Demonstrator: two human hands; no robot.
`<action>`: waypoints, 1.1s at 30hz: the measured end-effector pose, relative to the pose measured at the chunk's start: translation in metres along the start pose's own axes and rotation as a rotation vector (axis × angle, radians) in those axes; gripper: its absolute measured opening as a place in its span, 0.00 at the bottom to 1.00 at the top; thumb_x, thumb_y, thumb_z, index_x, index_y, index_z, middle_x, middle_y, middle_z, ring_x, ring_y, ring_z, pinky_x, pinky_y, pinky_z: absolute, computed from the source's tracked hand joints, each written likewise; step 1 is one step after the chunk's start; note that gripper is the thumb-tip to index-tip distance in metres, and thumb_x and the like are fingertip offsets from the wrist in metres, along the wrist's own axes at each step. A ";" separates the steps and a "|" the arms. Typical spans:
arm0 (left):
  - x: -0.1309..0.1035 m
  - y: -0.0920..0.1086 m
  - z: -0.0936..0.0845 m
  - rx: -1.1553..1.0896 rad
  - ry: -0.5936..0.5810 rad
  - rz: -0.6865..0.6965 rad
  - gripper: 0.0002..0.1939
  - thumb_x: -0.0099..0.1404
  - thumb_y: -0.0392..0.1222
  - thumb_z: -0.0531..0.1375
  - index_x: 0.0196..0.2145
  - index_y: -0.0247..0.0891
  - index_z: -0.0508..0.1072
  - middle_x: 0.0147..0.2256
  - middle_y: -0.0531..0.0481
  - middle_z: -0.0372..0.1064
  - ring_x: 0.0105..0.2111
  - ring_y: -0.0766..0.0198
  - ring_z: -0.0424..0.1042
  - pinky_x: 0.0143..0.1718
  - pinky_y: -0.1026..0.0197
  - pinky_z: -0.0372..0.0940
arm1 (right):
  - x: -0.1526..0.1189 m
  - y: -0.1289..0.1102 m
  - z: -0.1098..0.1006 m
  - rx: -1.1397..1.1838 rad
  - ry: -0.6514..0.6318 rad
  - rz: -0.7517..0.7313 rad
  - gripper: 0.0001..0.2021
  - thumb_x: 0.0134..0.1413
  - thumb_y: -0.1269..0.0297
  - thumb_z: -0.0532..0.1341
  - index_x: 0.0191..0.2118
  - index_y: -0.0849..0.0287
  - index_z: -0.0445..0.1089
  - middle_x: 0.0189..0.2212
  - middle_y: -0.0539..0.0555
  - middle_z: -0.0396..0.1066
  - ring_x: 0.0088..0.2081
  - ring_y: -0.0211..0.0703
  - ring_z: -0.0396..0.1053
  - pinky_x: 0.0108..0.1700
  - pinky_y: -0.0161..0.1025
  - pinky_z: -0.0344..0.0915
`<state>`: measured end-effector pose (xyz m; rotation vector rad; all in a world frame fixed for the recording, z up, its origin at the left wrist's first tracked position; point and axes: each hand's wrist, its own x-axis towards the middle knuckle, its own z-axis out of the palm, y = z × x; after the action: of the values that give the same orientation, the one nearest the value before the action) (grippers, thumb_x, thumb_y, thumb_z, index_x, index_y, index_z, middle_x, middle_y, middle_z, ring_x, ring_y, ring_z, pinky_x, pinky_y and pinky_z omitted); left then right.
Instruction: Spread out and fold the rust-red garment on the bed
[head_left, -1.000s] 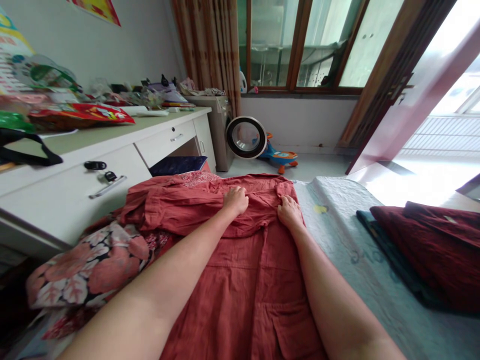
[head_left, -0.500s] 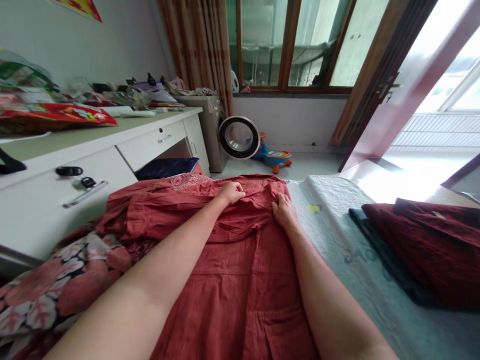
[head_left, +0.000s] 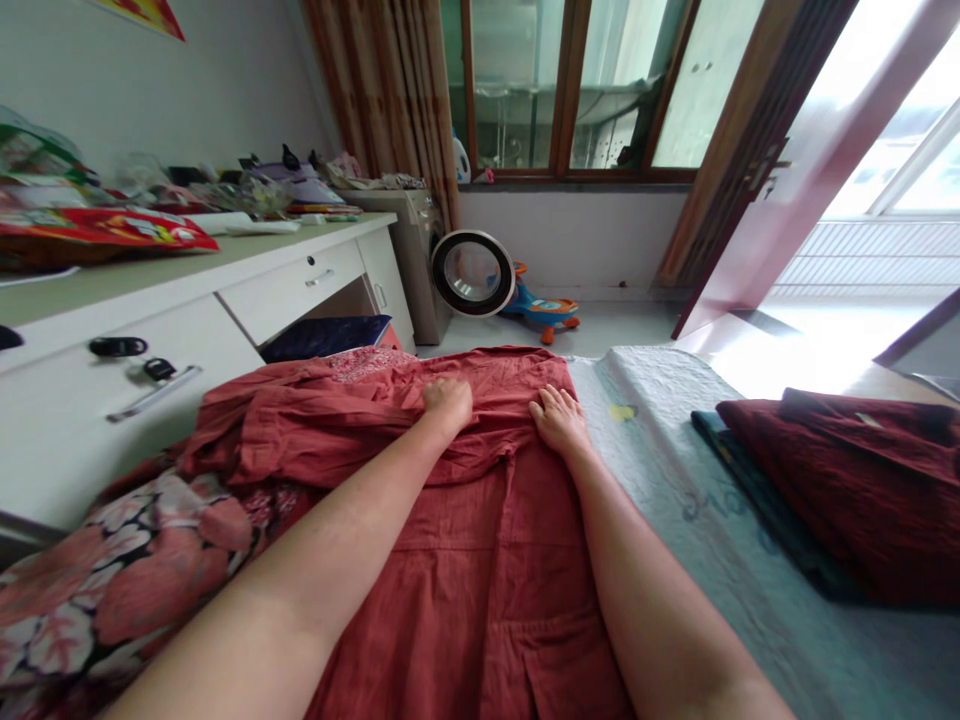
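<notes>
Across the near side of the bed [head_left: 697,500], a rust-red garment [head_left: 487,560] lies spread lengthwise, its upper part folded over toward the far edge. Left hand [head_left: 448,400] rests curled on that folded layer, fingers apparently pinching a ridge of cloth — the grip itself is hidden from this angle. Right hand [head_left: 556,418] lies flat and open on the fabric beside it, a short gap between the two. Risk: the left portion bunches over a floral cloth [head_left: 127,570] at the bed's left edge, so any pull could drag it off toward the white desk [head_left: 90,400] or set creases. Folded dark-red fabric [head_left: 847,480] sits well apart at the right edge.
</notes>
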<state>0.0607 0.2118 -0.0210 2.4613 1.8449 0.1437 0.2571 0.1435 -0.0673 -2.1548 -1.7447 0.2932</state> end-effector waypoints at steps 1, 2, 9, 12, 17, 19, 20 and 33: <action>-0.001 0.006 0.000 0.023 0.055 0.053 0.14 0.61 0.37 0.61 0.45 0.33 0.76 0.50 0.31 0.71 0.55 0.40 0.67 0.55 0.42 0.59 | 0.000 0.000 0.000 -0.006 0.002 -0.002 0.27 0.68 0.51 0.46 0.66 0.56 0.57 0.69 0.53 0.50 0.69 0.55 0.44 0.68 0.52 0.44; -0.003 0.012 0.000 0.039 0.105 0.128 0.14 0.64 0.36 0.57 0.46 0.34 0.75 0.52 0.34 0.70 0.56 0.43 0.65 0.57 0.43 0.58 | 0.000 0.000 0.001 -0.012 0.004 -0.003 0.26 0.68 0.52 0.46 0.66 0.55 0.57 0.69 0.53 0.50 0.69 0.54 0.44 0.68 0.52 0.45; -0.003 0.038 0.028 -0.002 0.011 0.452 0.20 0.71 0.50 0.52 0.55 0.41 0.69 0.58 0.45 0.67 0.58 0.56 0.65 0.58 0.52 0.61 | 0.000 0.003 0.005 -0.034 0.041 -0.019 0.24 0.68 0.55 0.46 0.64 0.54 0.60 0.69 0.52 0.51 0.69 0.53 0.45 0.67 0.51 0.47; -0.003 0.038 0.039 0.007 -0.047 0.425 0.26 0.71 0.52 0.51 0.62 0.42 0.62 0.66 0.44 0.56 0.65 0.54 0.56 0.63 0.47 0.55 | 0.001 0.004 0.007 -0.021 0.052 -0.020 0.24 0.67 0.55 0.47 0.64 0.55 0.60 0.69 0.53 0.52 0.69 0.54 0.47 0.67 0.52 0.47; -0.013 0.037 0.036 0.004 -0.023 0.347 0.24 0.71 0.54 0.50 0.61 0.44 0.63 0.64 0.44 0.60 0.64 0.52 0.58 0.63 0.41 0.54 | 0.005 0.009 0.011 0.034 0.115 -0.037 0.23 0.65 0.61 0.48 0.63 0.58 0.62 0.67 0.56 0.56 0.67 0.54 0.51 0.66 0.52 0.50; -0.023 0.033 0.030 -0.007 0.024 0.315 0.23 0.71 0.53 0.50 0.60 0.43 0.64 0.61 0.43 0.64 0.61 0.51 0.62 0.62 0.40 0.53 | 0.007 0.009 0.009 0.075 0.197 -0.086 0.23 0.61 0.68 0.50 0.61 0.61 0.64 0.64 0.58 0.60 0.65 0.51 0.55 0.65 0.49 0.52; -0.028 0.030 0.027 -0.014 0.045 0.297 0.24 0.71 0.53 0.51 0.60 0.43 0.63 0.60 0.43 0.65 0.60 0.51 0.63 0.62 0.40 0.53 | 0.008 0.008 0.008 0.099 0.245 -0.123 0.23 0.59 0.71 0.50 0.59 0.62 0.65 0.63 0.59 0.61 0.64 0.49 0.57 0.65 0.47 0.52; -0.064 -0.081 -0.012 0.110 -0.035 -0.067 0.24 0.66 0.38 0.51 0.59 0.44 0.65 0.62 0.40 0.63 0.65 0.47 0.54 0.62 0.25 0.35 | 0.000 -0.010 0.007 0.031 0.010 -0.274 0.17 0.60 0.66 0.54 0.52 0.56 0.72 0.57 0.55 0.68 0.58 0.46 0.63 0.59 0.42 0.57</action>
<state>-0.0356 0.1733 -0.0205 2.4510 1.9686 -0.0040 0.2452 0.1465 -0.0702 -1.8619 -1.9859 0.2343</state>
